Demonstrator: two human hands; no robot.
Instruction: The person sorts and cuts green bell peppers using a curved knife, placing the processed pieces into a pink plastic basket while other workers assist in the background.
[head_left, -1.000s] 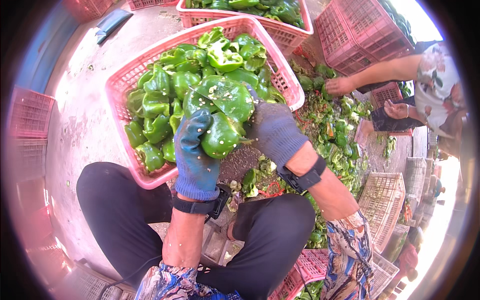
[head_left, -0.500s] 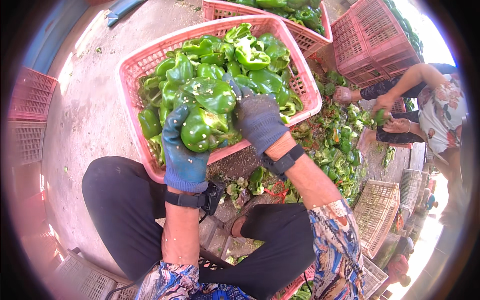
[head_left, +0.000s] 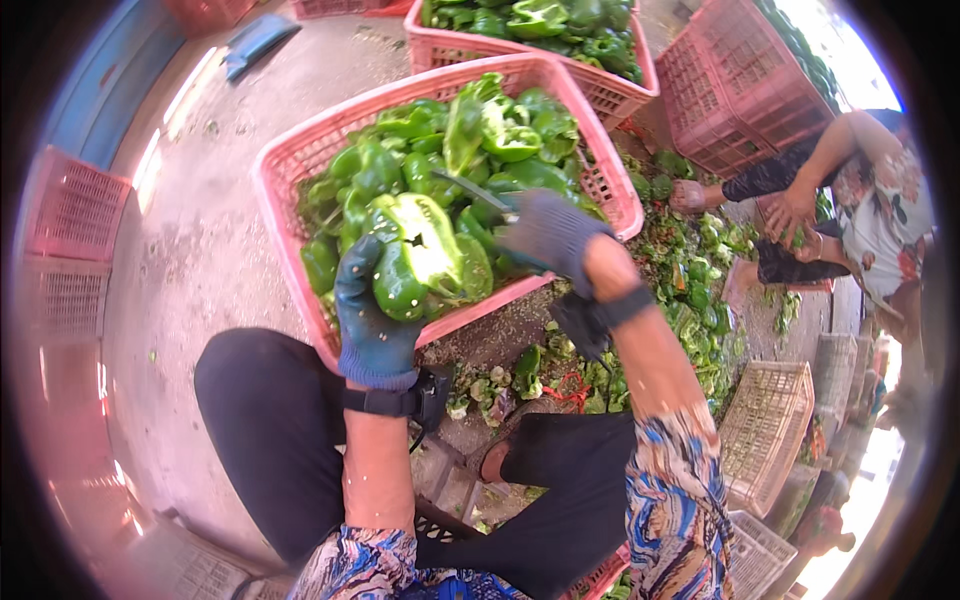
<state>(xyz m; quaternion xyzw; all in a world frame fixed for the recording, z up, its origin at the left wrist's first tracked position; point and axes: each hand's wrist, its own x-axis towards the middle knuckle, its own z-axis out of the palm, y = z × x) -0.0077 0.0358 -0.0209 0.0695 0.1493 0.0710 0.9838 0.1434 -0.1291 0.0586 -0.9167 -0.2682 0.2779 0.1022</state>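
In my left hand (head_left: 372, 325), wearing a blue coated glove, is a green bell pepper (head_left: 398, 287) dotted with seeds. It is cut open, its pale inside facing up. Just right of it, my right hand (head_left: 553, 235), in a grey-blue knit glove, grips a small knife (head_left: 470, 188) whose blade points up and left, apart from the pepper's opening. The handle is mostly hidden in the fist, which is slightly blurred. Under both hands stands a pink plastic crate (head_left: 274, 200) heaped with green bell peppers (head_left: 375, 170), some cut open.
Another pink crate (head_left: 590, 75) of peppers stands behind, with stacked crates (head_left: 725, 85) to its right. Pepper scraps (head_left: 700, 300) litter the floor on the right, near a co-worker's hand (head_left: 790, 210). A beige crate (head_left: 765, 430) stands nearer; more crates (head_left: 75, 210) line the left.
My right hand has drawn back to the right, off the pepper, and the knife blade now shows. The pepper has come open in my left hand, baring its pale inside.
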